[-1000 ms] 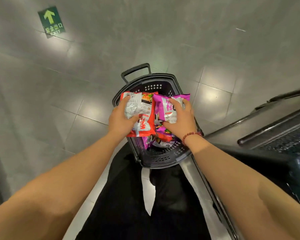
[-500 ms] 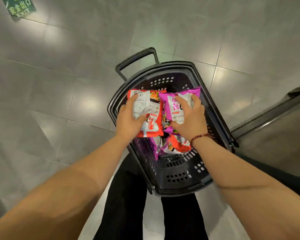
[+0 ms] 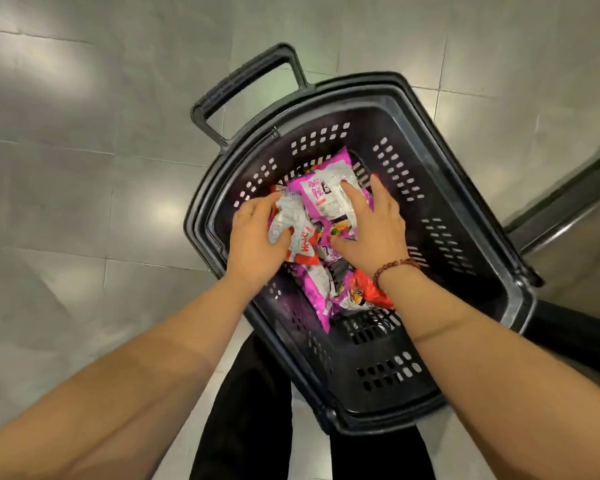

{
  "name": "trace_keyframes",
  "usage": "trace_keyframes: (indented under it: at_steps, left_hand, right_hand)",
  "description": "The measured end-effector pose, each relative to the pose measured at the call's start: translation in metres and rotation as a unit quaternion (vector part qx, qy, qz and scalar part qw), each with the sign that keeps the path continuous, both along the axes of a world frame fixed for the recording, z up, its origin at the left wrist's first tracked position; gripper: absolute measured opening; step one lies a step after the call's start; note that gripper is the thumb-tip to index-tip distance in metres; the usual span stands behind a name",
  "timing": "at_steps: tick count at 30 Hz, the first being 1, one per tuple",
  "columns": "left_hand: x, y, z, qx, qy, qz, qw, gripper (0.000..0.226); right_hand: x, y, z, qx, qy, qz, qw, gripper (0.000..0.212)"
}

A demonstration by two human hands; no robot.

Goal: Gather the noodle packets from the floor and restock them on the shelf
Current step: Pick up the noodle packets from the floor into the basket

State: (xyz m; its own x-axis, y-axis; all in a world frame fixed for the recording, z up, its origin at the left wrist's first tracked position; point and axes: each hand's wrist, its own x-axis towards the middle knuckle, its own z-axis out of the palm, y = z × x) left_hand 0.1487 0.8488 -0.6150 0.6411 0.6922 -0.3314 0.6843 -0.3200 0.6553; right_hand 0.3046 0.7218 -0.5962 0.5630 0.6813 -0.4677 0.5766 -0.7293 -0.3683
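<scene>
Currently, both at the handle end of the black basket [image 3: 444, 192]: left hand [image 3: 253, 244] grips red noodle packet [image 3: 300, 237]; right hand [image 3: 371, 233] clasps pink noodle packet [image 3: 323, 195]. Judged brittle, so light grips at packet edges suit.

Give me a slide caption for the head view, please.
The left hand grips a red packet, right hand a pink packet, inside a basket.

Lettering on the pink packet [image 3: 326, 199] and red packet [image 3: 305, 245] — unreadable.
</scene>
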Motion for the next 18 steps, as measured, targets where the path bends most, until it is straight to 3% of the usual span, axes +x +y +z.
trace_keyframes:
  at_steps: [7,12,18]
  left_hand:
    - [0.001,0.015,0.074,0.023,0.014,-0.192,0.981,0.059]
    - [0.019,0.025,0.159,0.11,0.037,-0.364,0.924,0.059]
    - [0.043,0.007,0.243,0.166,0.039,-0.477,0.862,0.059]
  right_hand:
    - [-0.015,-0.036,0.069,0.002,0.001,-0.095,0.995,0.071]
    - [-0.036,-0.066,0.148,0.013,-0.009,-0.156,0.988,0.06]
    - [-0.069,-0.113,0.228,0.013,-0.025,-0.237,0.971,0.059]
